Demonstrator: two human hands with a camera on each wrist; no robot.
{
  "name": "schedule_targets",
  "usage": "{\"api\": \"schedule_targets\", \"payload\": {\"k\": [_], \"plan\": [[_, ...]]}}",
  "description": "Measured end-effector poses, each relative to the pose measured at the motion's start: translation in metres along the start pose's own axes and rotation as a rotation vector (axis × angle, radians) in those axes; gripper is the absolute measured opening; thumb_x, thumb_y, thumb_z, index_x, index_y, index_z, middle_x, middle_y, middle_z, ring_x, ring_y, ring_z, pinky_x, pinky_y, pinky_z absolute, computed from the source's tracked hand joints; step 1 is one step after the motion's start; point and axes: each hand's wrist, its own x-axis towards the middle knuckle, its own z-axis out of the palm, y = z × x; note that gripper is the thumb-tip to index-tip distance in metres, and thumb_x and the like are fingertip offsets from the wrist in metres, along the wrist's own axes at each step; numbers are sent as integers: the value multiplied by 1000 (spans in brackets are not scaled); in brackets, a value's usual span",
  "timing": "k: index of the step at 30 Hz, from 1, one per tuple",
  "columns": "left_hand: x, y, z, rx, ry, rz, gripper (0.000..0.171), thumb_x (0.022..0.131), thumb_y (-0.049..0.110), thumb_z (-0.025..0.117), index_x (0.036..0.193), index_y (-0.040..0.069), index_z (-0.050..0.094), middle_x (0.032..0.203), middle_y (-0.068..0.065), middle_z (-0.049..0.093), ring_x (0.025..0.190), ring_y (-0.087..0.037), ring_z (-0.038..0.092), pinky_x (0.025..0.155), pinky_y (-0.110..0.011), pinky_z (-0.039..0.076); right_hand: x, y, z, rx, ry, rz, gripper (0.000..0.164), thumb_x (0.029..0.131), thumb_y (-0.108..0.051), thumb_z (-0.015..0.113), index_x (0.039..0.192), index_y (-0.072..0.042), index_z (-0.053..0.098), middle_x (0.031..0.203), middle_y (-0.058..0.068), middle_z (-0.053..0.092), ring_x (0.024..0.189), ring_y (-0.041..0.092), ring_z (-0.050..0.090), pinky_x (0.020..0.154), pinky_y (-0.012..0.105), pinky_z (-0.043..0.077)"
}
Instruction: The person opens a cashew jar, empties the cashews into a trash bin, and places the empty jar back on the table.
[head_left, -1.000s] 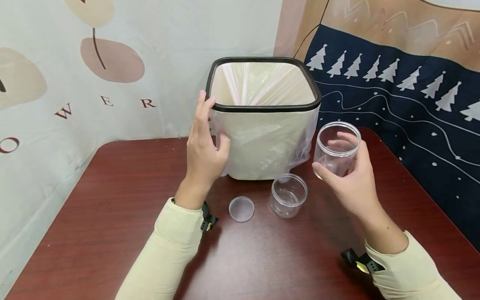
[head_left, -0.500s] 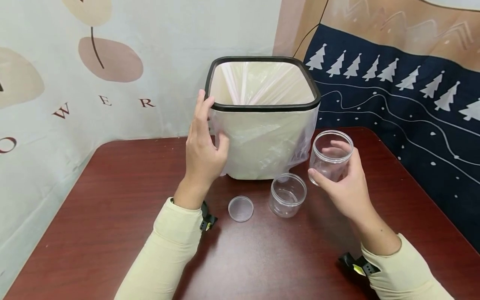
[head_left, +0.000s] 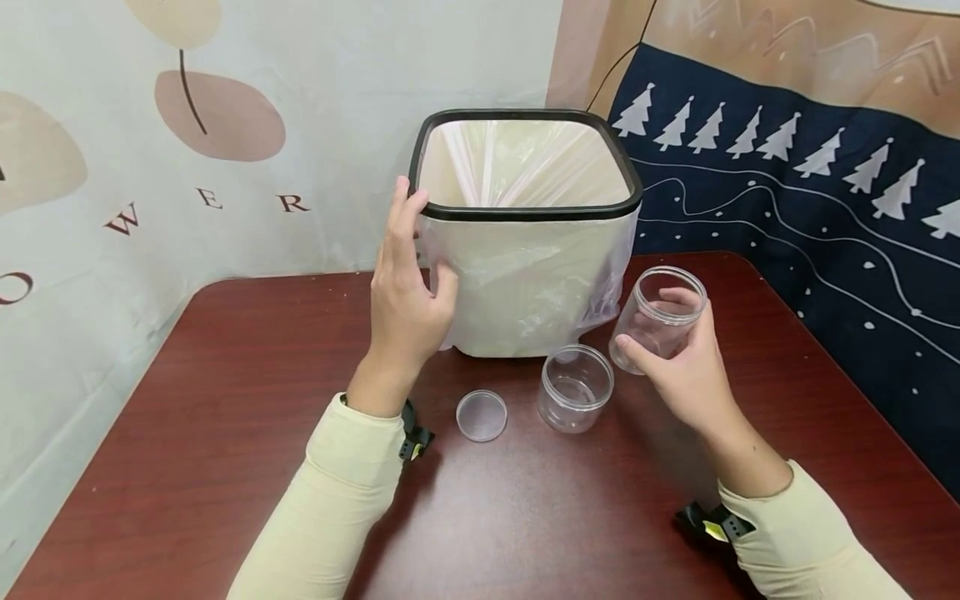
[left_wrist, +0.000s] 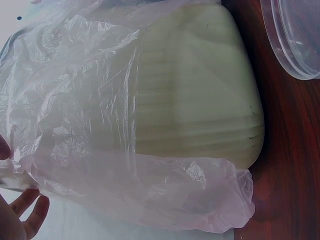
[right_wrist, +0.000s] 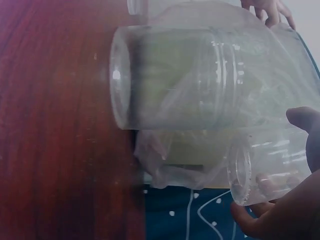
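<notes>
A cream trash bin (head_left: 517, 287) with a black rim stands upright at the back middle of the table, lined with a thin clear-pink plastic bag (left_wrist: 80, 95) folded over its outside. My left hand (head_left: 408, 296) rests against the bin's left side, fingers straight up near the rim, thumb along the front. In the head view my right hand (head_left: 693, 367) grips a clear plastic jar (head_left: 647, 333), lidless, tilted with its mouth up and to the right. A second clear jar (head_left: 573, 408), wider and also uncovered, stands on the table between the bin and me.
A small round clear lid (head_left: 482, 416) lies flat to the left of the standing jar. The dark red table (head_left: 225, 417) ends at a printed curtain (head_left: 337, 133) behind and a navy tree-patterned cloth (head_left: 810, 217) on the right.
My right hand has brought the clear jar lower and a little to the left, and the jar is more tilted now. My left hand and the bin have stayed put.
</notes>
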Motion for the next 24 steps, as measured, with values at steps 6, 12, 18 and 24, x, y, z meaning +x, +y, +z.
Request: {"api": "schedule_targets", "payload": {"k": [6, 12, 18, 24], "plan": [[1, 1, -1, -1, -4, -7, 64, 84, 0, 46, 147, 10, 39, 162, -7, 34, 143, -16, 44, 89, -43, 47, 1, 8, 1, 51, -49, 73, 68, 83, -3, 76, 135, -16, 35, 117, -2, 56, 98, 1, 66, 78, 14, 55], [1, 1, -1, 1, -10, -12, 64, 84, 1, 46, 147, 10, 39, 163, -4, 33, 143, -16, 42, 89, -43, 47, 1, 14, 1, -30, -100, 104, 72, 83, -9, 78, 138, -12, 32, 123, 4, 51, 92, 0, 65, 75, 15, 55], [1, 1, -1, -3, -8, -7, 63, 84, 0, 46, 146, 10, 39, 162, -6, 34, 144, -15, 42, 88, -42, 48, 2, 22, 1, -12, -159, 127, 72, 84, -7, 78, 138, -5, 30, 127, 12, 52, 91, 2, 68, 72, 18, 57], [0, 1, 0, 2, -10, -8, 63, 84, 1, 46, 146, 10, 39, 161, -9, 35, 144, -15, 42, 89, -42, 48, 2, 30, -1, -44, -194, 170, 74, 85, -11, 77, 141, -4, 29, 127, 15, 51, 92, 3, 63, 71, 19, 56]]}}
